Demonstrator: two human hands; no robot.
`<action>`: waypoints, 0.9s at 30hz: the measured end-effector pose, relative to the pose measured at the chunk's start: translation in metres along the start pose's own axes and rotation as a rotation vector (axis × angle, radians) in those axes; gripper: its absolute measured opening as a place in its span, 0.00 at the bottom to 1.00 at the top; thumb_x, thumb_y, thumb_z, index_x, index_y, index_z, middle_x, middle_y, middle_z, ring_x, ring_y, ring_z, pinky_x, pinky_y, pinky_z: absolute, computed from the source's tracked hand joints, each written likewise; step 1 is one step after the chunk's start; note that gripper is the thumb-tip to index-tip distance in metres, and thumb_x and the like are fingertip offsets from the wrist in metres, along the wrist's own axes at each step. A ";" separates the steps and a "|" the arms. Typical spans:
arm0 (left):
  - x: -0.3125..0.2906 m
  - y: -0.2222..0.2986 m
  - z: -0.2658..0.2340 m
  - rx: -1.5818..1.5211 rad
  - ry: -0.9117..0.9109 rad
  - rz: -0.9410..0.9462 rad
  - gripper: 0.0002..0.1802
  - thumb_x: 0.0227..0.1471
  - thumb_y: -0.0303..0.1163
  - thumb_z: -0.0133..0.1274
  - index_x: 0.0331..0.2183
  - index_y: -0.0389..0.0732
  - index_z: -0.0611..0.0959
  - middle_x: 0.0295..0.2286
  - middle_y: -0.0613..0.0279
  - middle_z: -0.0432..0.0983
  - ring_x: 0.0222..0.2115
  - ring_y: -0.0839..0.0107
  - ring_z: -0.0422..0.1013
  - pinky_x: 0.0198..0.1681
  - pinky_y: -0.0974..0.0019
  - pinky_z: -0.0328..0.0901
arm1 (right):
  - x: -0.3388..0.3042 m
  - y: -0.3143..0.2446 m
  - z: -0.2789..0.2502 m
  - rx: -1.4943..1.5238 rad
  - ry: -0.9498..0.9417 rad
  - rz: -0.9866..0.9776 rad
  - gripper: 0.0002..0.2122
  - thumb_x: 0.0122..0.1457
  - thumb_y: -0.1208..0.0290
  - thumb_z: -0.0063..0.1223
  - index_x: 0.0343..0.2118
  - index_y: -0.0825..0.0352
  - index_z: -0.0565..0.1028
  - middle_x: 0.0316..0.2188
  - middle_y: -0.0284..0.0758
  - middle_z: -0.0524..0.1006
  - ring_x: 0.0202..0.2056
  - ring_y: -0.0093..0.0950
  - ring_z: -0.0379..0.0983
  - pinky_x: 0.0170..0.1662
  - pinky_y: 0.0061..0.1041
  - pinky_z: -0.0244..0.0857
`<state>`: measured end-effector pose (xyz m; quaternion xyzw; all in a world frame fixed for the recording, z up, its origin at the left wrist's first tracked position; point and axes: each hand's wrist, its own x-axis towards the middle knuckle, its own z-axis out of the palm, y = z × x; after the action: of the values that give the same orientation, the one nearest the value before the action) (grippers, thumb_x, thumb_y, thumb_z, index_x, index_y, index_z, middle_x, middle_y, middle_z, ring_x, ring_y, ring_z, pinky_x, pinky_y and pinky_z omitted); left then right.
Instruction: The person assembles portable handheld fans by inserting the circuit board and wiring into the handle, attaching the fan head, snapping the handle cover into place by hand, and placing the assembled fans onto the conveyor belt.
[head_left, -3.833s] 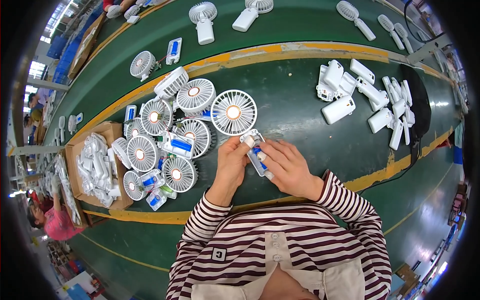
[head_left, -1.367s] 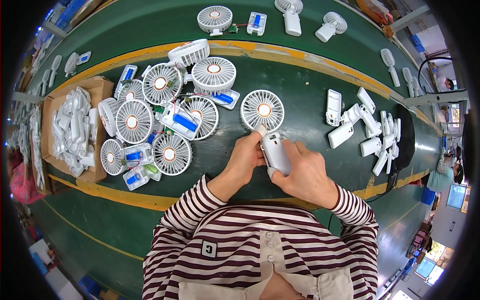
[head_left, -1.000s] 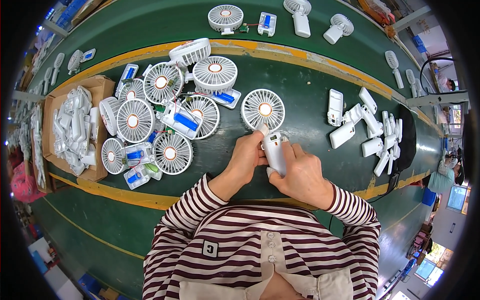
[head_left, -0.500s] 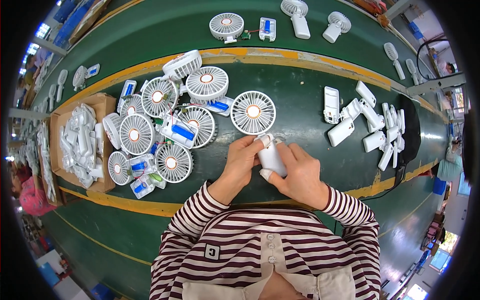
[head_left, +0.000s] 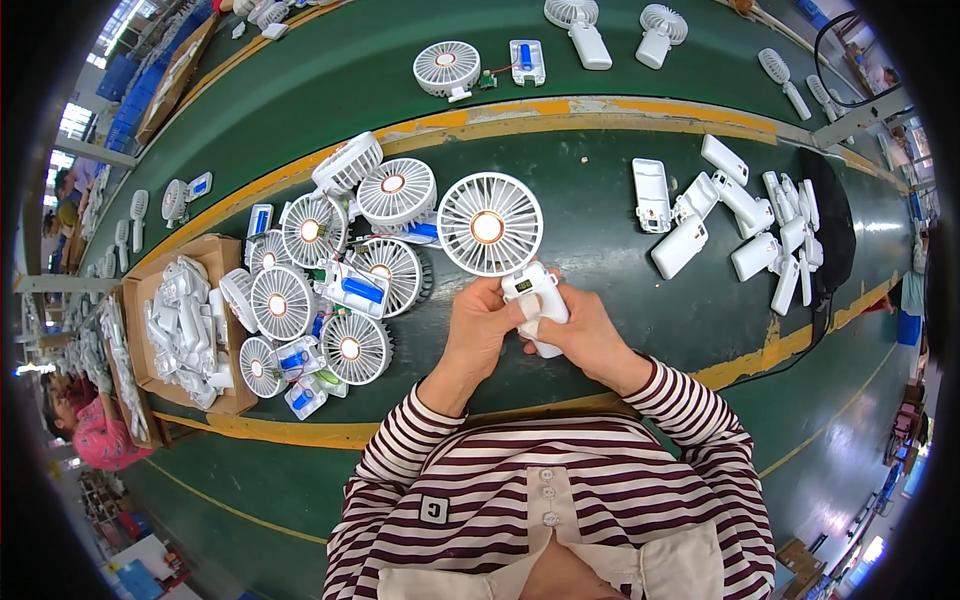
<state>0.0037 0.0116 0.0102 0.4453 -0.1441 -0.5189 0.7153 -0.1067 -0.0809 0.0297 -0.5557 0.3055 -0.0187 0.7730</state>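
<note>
A white handheld fan (head_left: 462, 216) with a round grille and an orange-ringed hub is held up in front of me, its head pointing away. My left hand (head_left: 474, 335) is closed on the handle's left side, the wrapped thumb lying across its front. From the right, my right hand (head_left: 592, 338) grips the lower handle, its thumb also on the front. A small dark window shows near the handle's top. The fingers behind the handle are mostly hidden. Left of it lies a pile of open fans (head_left: 282, 303) with blue battery cells (head_left: 361, 289) and wires showing.
A cardboard box (head_left: 243, 398) of white plastic parts stands at the left. White handle shells (head_left: 680, 248) lie scattered on the right of the green bench (head_left: 590, 220), beside a black cloth-like thing (head_left: 828, 235). Beyond a yellow-edged rail, more fans (head_left: 447, 68) rest on a green surface.
The held fan looks larger and its handle face now shows the dark window. Both thumbs have shifted on the handle. My view has turned slightly.
</note>
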 end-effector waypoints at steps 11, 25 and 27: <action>0.022 0.001 -0.003 -0.011 0.071 0.061 0.17 0.50 0.29 0.49 0.43 0.32 0.72 0.34 0.59 0.74 0.29 0.76 0.70 0.27 0.74 0.66 | 0.023 -0.016 -0.007 -0.002 -0.008 -0.036 0.12 0.49 0.76 0.51 0.36 0.74 0.69 0.26 0.34 0.73 0.24 0.20 0.70 0.25 0.17 0.67; 0.018 -0.033 -0.014 0.847 0.158 0.562 0.08 0.49 0.27 0.46 0.30 0.35 0.78 0.18 0.57 0.72 0.18 0.67 0.70 0.22 0.68 0.63 | 0.245 -0.107 0.014 -1.226 0.559 -0.919 0.22 0.42 0.74 0.52 0.44 0.71 0.64 0.32 0.50 0.66 0.31 0.47 0.68 0.30 0.40 0.66; 0.023 -0.032 -0.015 0.811 0.136 0.547 0.07 0.47 0.27 0.47 0.30 0.36 0.77 0.18 0.54 0.71 0.19 0.60 0.70 0.23 0.64 0.63 | 0.262 -0.108 0.008 -1.242 0.584 -0.909 0.24 0.41 0.71 0.55 0.44 0.72 0.64 0.36 0.48 0.65 0.37 0.44 0.66 0.36 0.40 0.64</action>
<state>0.0044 -0.0034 -0.0292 0.6666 -0.3991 -0.1839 0.6021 0.1439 -0.2117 0.0071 -0.9242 0.1945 -0.3013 0.1313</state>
